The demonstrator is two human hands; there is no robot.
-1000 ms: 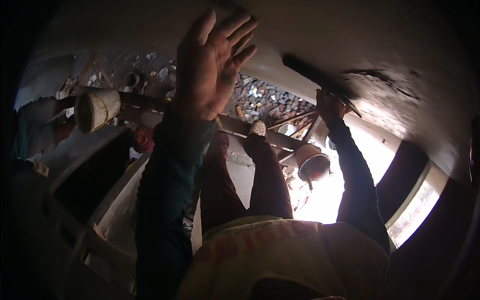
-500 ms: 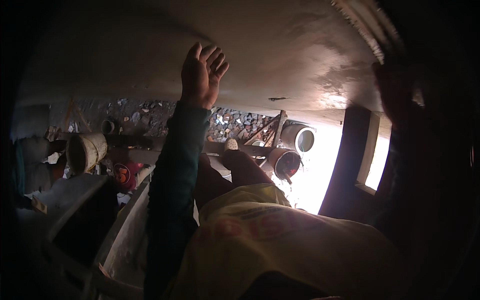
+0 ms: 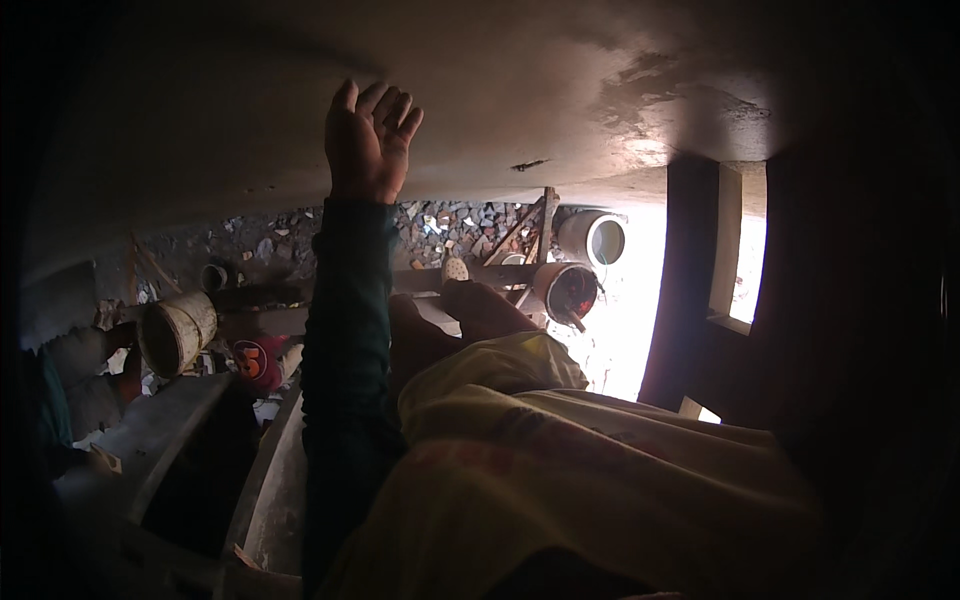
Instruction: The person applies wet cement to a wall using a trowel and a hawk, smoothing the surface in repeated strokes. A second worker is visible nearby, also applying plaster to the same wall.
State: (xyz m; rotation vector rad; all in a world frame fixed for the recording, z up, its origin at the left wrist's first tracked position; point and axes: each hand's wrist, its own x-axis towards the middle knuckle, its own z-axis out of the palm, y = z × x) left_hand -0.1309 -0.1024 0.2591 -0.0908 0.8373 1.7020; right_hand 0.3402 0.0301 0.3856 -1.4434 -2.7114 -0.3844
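Observation:
My left hand [image 3: 370,145], in a dark green sleeve, is raised close to the smooth grey plaster surface [image 3: 480,110]. Its palm shows and its loosely bent fingers are apart, holding nothing. I cannot tell whether the fingertips touch the plaster. A darker, rough-edged patch [image 3: 640,90] marks that surface farther right, and a small dark slit [image 3: 530,164] lies between the patch and my hand. My right hand does not show; the right side is very dark.
Below are wooden planks [image 3: 262,323], a dirty bucket [image 3: 180,335] at left, and two more buckets [image 3: 570,290] [image 3: 595,238] by the bright opening. Rubble [image 3: 470,225] covers ground beyond. A red cap [image 3: 257,362] and another person's sleeve [image 3: 55,395] are lower left. A window opening [image 3: 745,260] is right.
My left hand has shifted left in the view, still open. My right hand and the long, pale, rough-edged strip at upper right have left the view.

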